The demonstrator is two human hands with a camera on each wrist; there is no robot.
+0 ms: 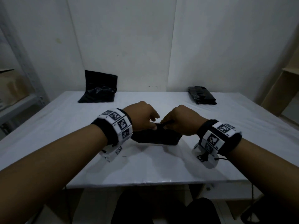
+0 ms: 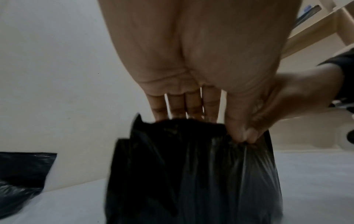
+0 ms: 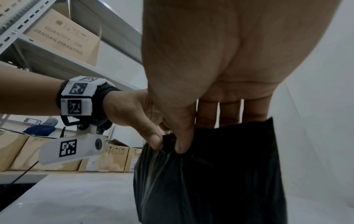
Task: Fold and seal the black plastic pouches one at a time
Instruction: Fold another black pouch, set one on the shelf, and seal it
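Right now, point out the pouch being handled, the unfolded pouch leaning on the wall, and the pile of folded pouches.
held pouch (image 1: 155, 138), head view, its body below the hands.
leaning pouch (image 1: 100, 83), head view, its upright flat upper part.
folded pile (image 1: 203, 95), head view, top of the stack.

The flat white-covered desk (image 1: 145, 167) in front of me carries three things: a crumpled black plastic pouch (image 1: 155, 138) at its middle under my grip, an upright black plastic bag (image 1: 99, 88) at the far left, and a stack of folded black pouches (image 1: 202, 95) at the far right.
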